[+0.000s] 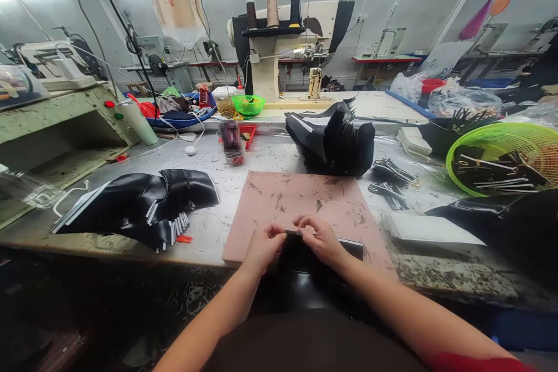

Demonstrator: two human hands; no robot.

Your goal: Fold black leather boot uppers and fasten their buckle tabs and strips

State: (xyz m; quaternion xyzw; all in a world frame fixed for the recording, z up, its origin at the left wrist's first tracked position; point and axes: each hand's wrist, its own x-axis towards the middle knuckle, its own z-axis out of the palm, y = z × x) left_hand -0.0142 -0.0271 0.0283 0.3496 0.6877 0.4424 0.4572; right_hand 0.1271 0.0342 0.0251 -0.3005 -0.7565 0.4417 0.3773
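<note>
A glossy black leather-like piece [305,285] hangs over the near edge of a pinkish board [300,197]. Its upper edge is pinched by my left hand [267,247], fingers closed. Close beside it, my right hand [320,238] also has its fingertips closed on that edge. A white-edged strip of black material shows to the right, beneath my right wrist. On the table to the left lies a stack of black pieces with white edges [143,200]. Beyond the board sits a pile of black pieces [331,139].
A sewing machine [270,70] with thread cones stands behind the table. At right are a yellow-green basket [453,174], white sheets [427,229] and bundled black straps [392,173]. A jar [235,156] and green bowl [248,106] stand at the back.
</note>
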